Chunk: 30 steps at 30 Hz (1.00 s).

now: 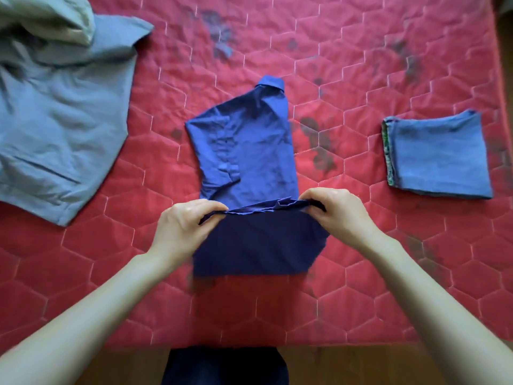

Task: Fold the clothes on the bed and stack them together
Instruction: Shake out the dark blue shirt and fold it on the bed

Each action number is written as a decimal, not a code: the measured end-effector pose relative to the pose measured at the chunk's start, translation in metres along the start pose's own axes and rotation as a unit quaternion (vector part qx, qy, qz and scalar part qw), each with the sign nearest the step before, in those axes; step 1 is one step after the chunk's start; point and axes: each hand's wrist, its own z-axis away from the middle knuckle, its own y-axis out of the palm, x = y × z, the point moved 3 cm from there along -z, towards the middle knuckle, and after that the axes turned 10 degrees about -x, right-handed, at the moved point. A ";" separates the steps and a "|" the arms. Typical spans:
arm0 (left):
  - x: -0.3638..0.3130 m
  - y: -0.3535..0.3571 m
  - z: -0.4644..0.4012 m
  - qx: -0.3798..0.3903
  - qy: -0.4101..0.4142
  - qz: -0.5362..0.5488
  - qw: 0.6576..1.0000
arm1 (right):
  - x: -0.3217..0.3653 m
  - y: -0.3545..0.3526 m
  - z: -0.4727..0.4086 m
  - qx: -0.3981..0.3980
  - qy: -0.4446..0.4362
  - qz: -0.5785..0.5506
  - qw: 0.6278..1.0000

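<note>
A dark blue collared shirt [249, 151] lies in the middle of the red quilted bed [347, 79], collar pointing away from me, its sides folded in. My left hand [183, 226] pinches the left corner of its lower hem and my right hand [336, 212] pinches the right corner. The hem is lifted off the bed, and the raised lower part hangs in shadow between my hands. At the right lies a folded blue garment [438, 157] with a green patterned edge showing on its left side.
An unfolded grey-blue garment [61, 118] is spread over the left of the bed, with a pale green cloth [55, 20] bunched at the top left corner. The bed's near edge [249, 344] runs just in front of me, above a wooden floor.
</note>
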 end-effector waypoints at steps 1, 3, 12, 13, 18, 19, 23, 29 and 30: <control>0.009 0.004 -0.019 0.002 -0.004 0.001 1.000 | -0.001 0.001 -0.025 0.019 -0.004 0.024 1.000; 0.026 0.010 -0.062 0.008 -0.006 -0.003 1.000 | 0.000 -0.002 -0.078 0.041 -0.018 0.056 0.997; 0.097 0.034 -0.262 0.025 -0.087 -0.015 0.996 | 0.004 0.003 -0.312 0.036 -0.053 0.097 0.993; 0.106 0.039 -0.279 0.018 -0.105 -0.030 0.994 | 0.001 0.008 -0.332 0.016 -0.036 0.086 0.995; 0.144 0.068 -0.311 0.006 -0.126 -0.205 0.971 | -0.020 0.045 -0.375 -0.081 0.070 0.054 0.993; 0.145 0.072 -0.306 -0.002 -0.115 -0.219 0.969 | -0.021 0.054 -0.370 -0.105 0.071 0.042 0.991; 0.134 0.099 -0.244 0.005 -0.004 -0.255 0.967 | -0.018 0.089 -0.305 -0.160 0.038 -0.008 0.986; 0.128 0.128 -0.119 0.032 0.022 -0.293 0.955 | -0.024 0.136 -0.184 -0.160 0.032 -0.002 0.987; 0.130 0.129 -0.105 0.033 -0.007 -0.291 0.956 | -0.028 0.141 -0.170 -0.160 0.047 -0.010 0.986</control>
